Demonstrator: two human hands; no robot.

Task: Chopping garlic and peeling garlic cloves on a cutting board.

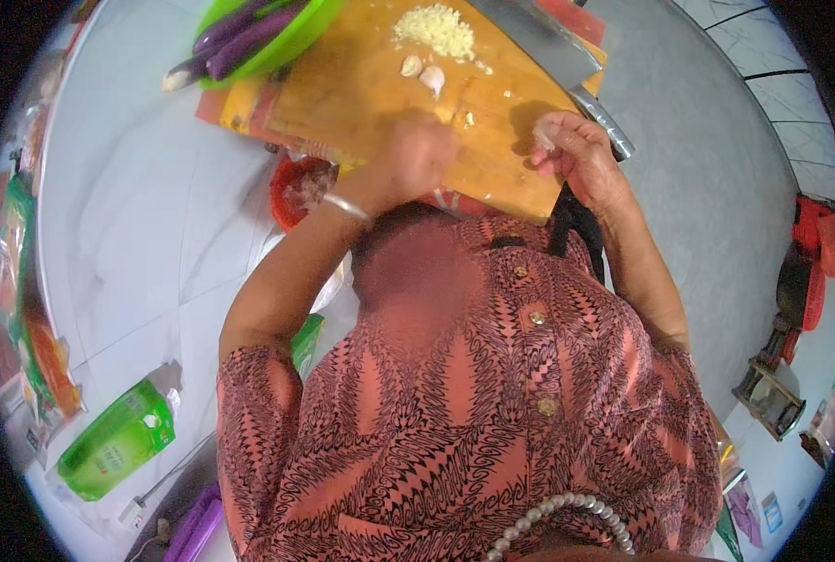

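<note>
My right hand (577,156) is raised over the right end of a wooden cutting board (361,77), with a thin whitish piece, apparently garlic skin (546,133), pinched in its fingertips. Blurred by motion, my left hand (421,156) is over the board's near edge; its fingers are curled and what they hold cannot be seen. Two garlic cloves (431,79) lie beyond it, near a pile of minced garlic (435,29). Small garlic bits are scattered on the wood. A cleaver (540,42) lies at the board's right edge, its metal handle pointing toward my right hand.
Purple eggplants (249,42) rest in a green basin (305,35) at upper left. A red container (298,190) with pale scraps is beside my left forearm. A green plastic pouch (119,442) lies at lower left. Red items (814,260) are at far right.
</note>
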